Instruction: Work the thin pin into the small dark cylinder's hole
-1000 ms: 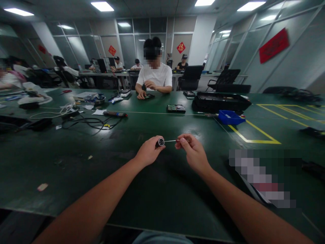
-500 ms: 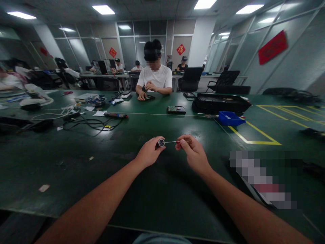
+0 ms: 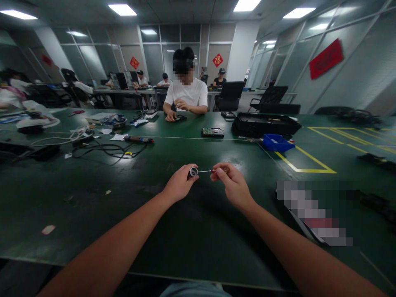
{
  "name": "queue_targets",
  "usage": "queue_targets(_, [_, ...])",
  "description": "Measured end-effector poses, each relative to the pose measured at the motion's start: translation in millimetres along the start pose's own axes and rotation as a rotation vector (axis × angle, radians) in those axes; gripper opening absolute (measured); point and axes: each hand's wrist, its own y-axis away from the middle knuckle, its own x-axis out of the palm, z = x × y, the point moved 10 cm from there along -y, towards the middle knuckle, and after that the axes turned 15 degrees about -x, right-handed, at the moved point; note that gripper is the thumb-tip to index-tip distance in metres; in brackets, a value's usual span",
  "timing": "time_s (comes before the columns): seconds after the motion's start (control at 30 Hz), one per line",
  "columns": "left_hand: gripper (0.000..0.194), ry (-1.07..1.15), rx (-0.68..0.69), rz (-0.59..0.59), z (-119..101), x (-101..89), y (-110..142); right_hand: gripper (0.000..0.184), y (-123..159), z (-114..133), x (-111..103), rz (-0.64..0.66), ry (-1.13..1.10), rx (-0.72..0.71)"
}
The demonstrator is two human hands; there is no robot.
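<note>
Over the green table (image 3: 185,231), my left hand (image 3: 180,184) is closed on a small round dark part with a shiny face (image 3: 193,171). My right hand (image 3: 233,184) pinches the reddish handle of a thin screwdriver (image 3: 213,170). Its metal shaft runs left, with the tip at the round part. Both hands hover a little above the table, close together.
Across the table a person in a white shirt (image 3: 187,93) works on a small device. A hard drive (image 3: 213,132), a black case (image 3: 266,123) and a blue bin (image 3: 276,142) lie beyond my hands. Cables (image 3: 105,149) and tools lie at the left. Yellow tape lines (image 3: 305,165) mark the right.
</note>
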Motion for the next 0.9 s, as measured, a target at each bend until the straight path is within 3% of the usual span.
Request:
queue_targets(0.3, [0.035,0.009,0.019,0.005,-4.0,-1.0,3.7,0.025,0.8,10.3,-6.8,-0.089,0.205,-0.016])
queue_targets(0.53, [0.029,0.016,-0.012,0.021,2.5,2.2,2.1,0.028,1.4,29.3,-0.4,0.005,0.554,-0.071])
queue_targets(0.7, [0.023,0.009,-0.006,0.050,0.2,4.5,2.2,0.012,0.3,38.9,10.8,0.097,0.503,-0.164])
queue_targets(0.8, [0.022,0.011,0.018,0.059,-2.5,5.0,3.7,0.018,0.9,37.7,11.2,0.129,0.547,-0.136])
queue_targets(0.9, [0.021,0.004,0.041,0.059,-5.3,5.3,4.9,0.020,1.5,34.8,5.2,0.063,0.509,-0.098])
